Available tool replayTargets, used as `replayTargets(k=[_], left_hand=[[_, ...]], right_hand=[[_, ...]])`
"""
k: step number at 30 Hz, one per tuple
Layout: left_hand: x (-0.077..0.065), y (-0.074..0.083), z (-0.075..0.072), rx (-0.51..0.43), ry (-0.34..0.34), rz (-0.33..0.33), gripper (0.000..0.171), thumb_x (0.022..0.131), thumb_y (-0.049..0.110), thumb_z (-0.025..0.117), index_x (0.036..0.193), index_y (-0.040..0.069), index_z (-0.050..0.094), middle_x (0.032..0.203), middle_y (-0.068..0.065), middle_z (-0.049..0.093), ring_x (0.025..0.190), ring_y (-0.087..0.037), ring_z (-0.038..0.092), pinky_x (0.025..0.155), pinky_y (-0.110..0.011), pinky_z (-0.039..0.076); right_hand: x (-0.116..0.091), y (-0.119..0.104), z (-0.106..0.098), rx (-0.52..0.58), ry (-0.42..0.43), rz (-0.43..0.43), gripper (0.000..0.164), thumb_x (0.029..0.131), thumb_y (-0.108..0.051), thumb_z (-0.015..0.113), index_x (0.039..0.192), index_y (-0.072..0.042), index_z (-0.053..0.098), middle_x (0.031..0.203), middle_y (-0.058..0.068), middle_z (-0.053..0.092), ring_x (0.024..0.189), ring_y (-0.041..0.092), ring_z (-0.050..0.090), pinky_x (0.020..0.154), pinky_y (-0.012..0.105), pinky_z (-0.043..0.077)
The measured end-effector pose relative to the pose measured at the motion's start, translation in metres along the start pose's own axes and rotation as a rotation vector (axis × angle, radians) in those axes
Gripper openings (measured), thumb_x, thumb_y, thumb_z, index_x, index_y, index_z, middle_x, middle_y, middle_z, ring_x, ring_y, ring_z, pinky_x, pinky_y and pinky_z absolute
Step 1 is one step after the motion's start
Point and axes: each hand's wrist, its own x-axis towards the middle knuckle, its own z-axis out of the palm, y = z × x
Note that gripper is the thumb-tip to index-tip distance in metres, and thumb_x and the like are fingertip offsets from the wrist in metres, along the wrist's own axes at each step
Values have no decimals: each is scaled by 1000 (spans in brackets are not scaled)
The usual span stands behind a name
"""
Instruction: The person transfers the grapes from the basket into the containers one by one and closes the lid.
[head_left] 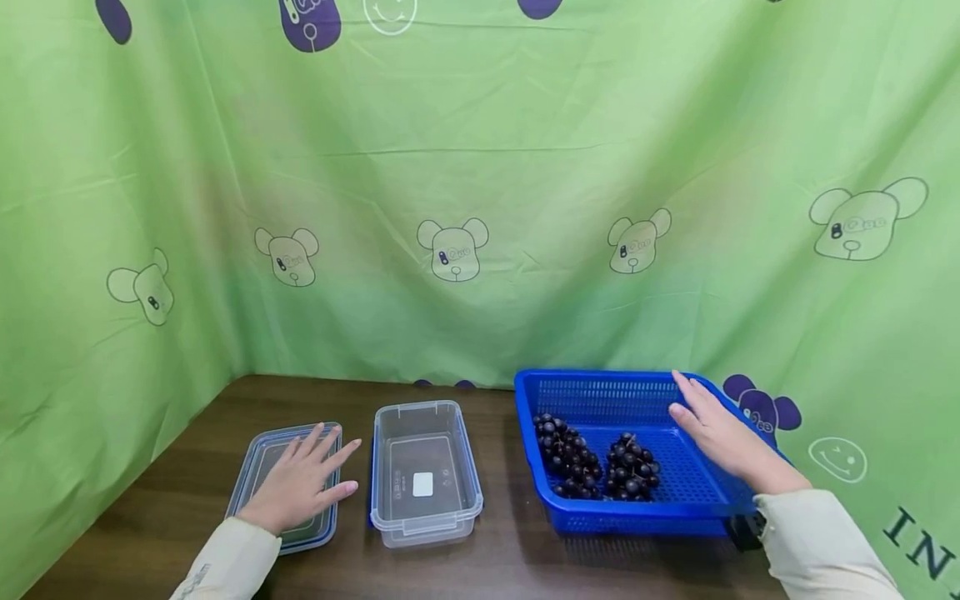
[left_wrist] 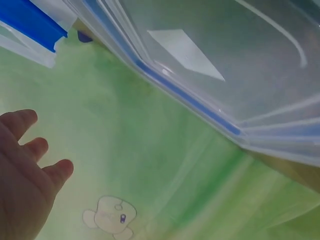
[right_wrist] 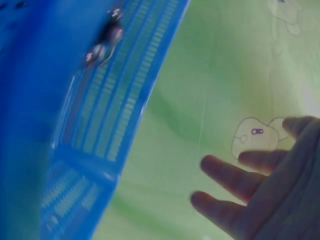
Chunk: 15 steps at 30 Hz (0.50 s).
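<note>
My left hand (head_left: 303, 483), fingers spread, is over a clear lid with a blue seal (head_left: 258, 467) and covers part of it. To its right is an uncovered clear plastic food container (head_left: 427, 454) with a white label inside; its wall (left_wrist: 185, 100) fills the upper right of the left wrist view. Dark grapes (head_left: 632, 471) lie in two bunches in the left half of a blue plastic basket (head_left: 600, 517). My right hand (head_left: 723, 437), fingers straight and holding nothing, hovers over the basket's right side. In the right wrist view its fingers (right_wrist: 227, 175) stand apart beside the basket wall (right_wrist: 115, 100).
Everything stands on a dark brown wooden table (head_left: 502, 567). A green curtain (head_left: 450, 333) with bear prints hangs behind it and down both sides. A small black object (head_left: 744, 532) sits at the basket's front right corner, by my right sleeve (head_left: 817, 533).
</note>
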Motion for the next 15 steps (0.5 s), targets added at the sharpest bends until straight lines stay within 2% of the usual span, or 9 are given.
replayTargets(k=[3,6,11,15], left_hand=[[4,3,-1,-38,-16,1,61,95,48,49,142,10,47,145,-24,40,136,-46,28,105,-64,24],[9,5,0,-55,-38,-7,59,96,46,49,143,10,46,146,-24,39,137,-46,27,106,-64,23],[16,8,0,-55,-81,-13,59,97,45,48,144,10,44,147,-23,38,137,-46,25,106,-64,22],[21,9,0,-49,-99,7,60,96,46,49,144,10,45,147,-23,38,137,-46,25,106,-65,22]], right_hand=[[14,-2,-3,128,-8,38,69,106,-36,25,147,13,0,145,45,2,132,61,2,101,73,9],[25,-6,-6,237,-80,145,74,104,-44,16,145,10,-14,145,44,-7,129,65,6,99,73,17],[37,-8,-9,402,-278,329,82,98,-59,7,142,-2,-31,145,37,-24,125,67,13,88,71,37],[47,-6,-9,495,-389,411,89,93,-68,9,143,-7,-31,144,40,-22,127,64,16,85,63,45]])
